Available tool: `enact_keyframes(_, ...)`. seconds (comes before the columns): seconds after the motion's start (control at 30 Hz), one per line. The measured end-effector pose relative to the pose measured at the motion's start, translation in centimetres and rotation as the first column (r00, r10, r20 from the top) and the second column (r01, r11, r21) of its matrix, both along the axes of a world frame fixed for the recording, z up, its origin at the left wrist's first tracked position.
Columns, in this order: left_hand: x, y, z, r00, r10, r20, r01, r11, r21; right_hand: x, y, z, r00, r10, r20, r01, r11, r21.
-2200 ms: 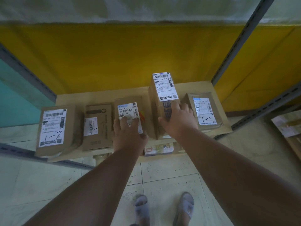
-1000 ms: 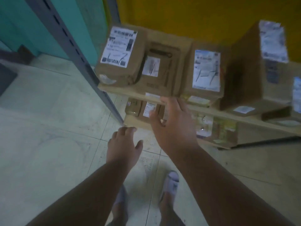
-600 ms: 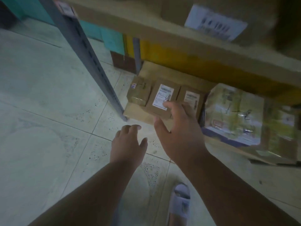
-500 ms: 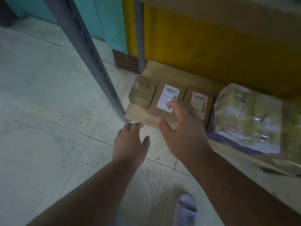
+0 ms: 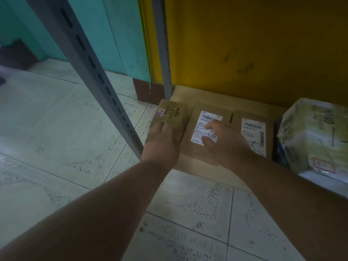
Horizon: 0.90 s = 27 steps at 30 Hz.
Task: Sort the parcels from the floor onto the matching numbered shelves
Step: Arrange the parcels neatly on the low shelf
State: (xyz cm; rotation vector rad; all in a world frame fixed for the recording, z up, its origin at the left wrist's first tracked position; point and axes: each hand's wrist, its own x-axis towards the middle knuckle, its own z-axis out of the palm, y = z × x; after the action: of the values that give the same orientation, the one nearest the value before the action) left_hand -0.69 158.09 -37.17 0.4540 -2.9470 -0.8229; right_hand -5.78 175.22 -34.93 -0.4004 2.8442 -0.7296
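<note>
We are crouching at the bottom shelf (image 5: 190, 95), where three brown parcels are sitting. Our right hand (image 5: 224, 142) is resting with fingers spread on the middle parcel (image 5: 199, 147). Just left of it, our left hand (image 5: 162, 146) is lying flat on the small parcel (image 5: 173, 113).

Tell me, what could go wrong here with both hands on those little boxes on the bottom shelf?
The small taped box under the left hand sits at the shelf's left corner, beside the grey upright; a nudge might tip it onto the floor. The right hand covers part of the middle box's label, so its handwritten number could be misread.
</note>
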Motion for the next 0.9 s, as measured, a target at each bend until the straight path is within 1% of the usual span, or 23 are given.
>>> enact_keyframes(0.13, -2.7, -0.3, 0.6, 0.999, 0.048, -0.002, -0.048, 0.991, -0.124, 0.0, 1.1, -0.1, 0.997, -0.047, 0.055, 0.048, 0.999, -0.007)
enact_keyframes(0.23, -4.2, -0.2, 0.1, 0.999, 0.043, -0.016, -0.045, 0.969, -0.242, -0.2, 0.9, -0.8, 0.999, -0.020, 0.048, 0.022, 1.000, -0.021)
enact_keyframes(0.3, -5.2, -0.2, -0.1, 0.997, 0.070, 0.043, -0.055, 0.955, -0.291, -0.4, 0.4, -1.2, 0.999, 0.015, 0.034, -0.013, 0.999, -0.046)
enact_keyframes(0.37, -5.9, -0.2, -0.5, 0.987, 0.118, 0.107, -0.087, 0.962, -0.259, -0.7, 0.0, -1.4, 0.999, 0.034, 0.027, -0.032, 0.997, -0.068)
enact_keyframes(0.4, -6.0, -0.1, -0.7, 0.984, 0.141, 0.109, -0.113, 0.966, -0.233, -0.9, -0.1, -1.5, 0.999, 0.039, 0.026, -0.036, 0.996, -0.079)
enact_keyframes(0.5, -5.1, 0.4, -0.9, 0.982, 0.182, 0.054, -0.168, 0.966, -0.199, -2.0, -1.0, -1.6, 0.997, 0.069, 0.030, -0.066, 0.993, -0.101)
enact_keyframes(0.6, -3.5, 0.9, -0.6, 0.985, 0.166, 0.048, -0.155, 0.972, -0.178, -3.9, -2.6, -2.0, 0.995, 0.082, 0.050, -0.075, 0.988, -0.134)
enact_keyframes(0.67, -2.5, 0.9, -0.5, 0.987, 0.153, 0.044, -0.141, 0.970, -0.197, -5.4, -3.9, -2.2, 0.991, 0.096, 0.089, -0.082, 0.985, -0.150)
enact_keyframes(0.73, -2.0, 0.6, -0.7, 0.991, 0.132, 0.039, -0.120, 0.969, -0.216, -6.8, -5.2, -2.5, 0.982, 0.141, 0.125, -0.122, 0.981, -0.148)
enact_keyframes(0.83, -1.1, 0.6, -0.9, 0.991, 0.132, 0.027, -0.126, 0.981, -0.147, -7.9, -6.5, -2.9, 0.973, 0.180, 0.147, -0.163, 0.980, -0.117)
enact_keyframes(0.9, 0.3, 1.0, -1.3, 0.989, 0.143, -0.035, -0.146, 0.985, -0.096, -7.8, -6.8, -3.4, 0.976, 0.179, 0.124, -0.165, 0.979, -0.116)
